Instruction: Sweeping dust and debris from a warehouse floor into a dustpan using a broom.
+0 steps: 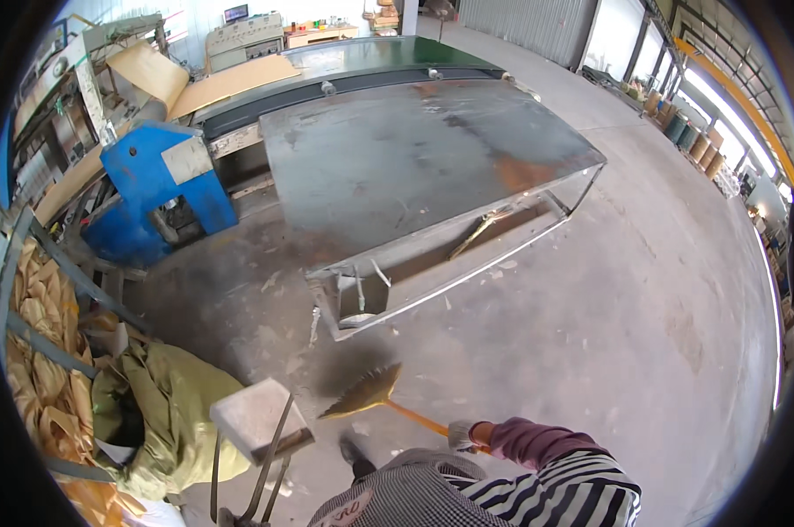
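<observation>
Here | our right hand wraps the broom, fingers curled | our left hand at dustpan, fingers we cannot tell

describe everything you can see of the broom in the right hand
The broom has a flat, fan-shaped yellowish-brown head with a ragged outer edge and a slim orange handle; its bristle material is hard to tell. The gloved right hand grips the handle, the head pointing forward and left, to the right of the pale dustpan. Whether it touches the floor is unclear.

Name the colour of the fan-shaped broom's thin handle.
Orange; the thin handle shows best in the head view.
</observation>
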Demonstrator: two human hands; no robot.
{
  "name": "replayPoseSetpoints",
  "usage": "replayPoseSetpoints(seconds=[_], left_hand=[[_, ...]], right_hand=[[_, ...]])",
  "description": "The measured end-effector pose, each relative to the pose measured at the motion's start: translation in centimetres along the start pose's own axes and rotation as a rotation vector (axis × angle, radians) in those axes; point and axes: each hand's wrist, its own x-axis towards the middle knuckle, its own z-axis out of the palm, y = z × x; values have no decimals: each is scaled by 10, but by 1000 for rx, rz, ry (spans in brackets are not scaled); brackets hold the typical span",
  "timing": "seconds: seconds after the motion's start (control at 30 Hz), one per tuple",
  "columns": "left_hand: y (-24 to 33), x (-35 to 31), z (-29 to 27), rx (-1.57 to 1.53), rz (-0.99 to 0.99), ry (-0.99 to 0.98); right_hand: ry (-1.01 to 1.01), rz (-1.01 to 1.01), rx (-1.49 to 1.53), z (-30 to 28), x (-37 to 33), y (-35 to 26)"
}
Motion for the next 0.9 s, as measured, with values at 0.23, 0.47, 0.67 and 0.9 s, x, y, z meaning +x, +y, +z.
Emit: replayPoseSetpoints(seconds=[0.23, 0.47, 0.67, 0.9], left_hand=[[-104, -117, -73, -5, 78, 34], [-184, -172, -167, -485, 16, 286], [-280, -242, -302, -563, 50, 427], [-469, -373, -451, -666, 165, 691]], right_hand=[[386, 64, 86, 87, -47, 217], [162, 135, 49, 109, -128, 306], [133, 114, -3, 131, -106, 316], [-12, -108, -135, 165, -33, 271]])
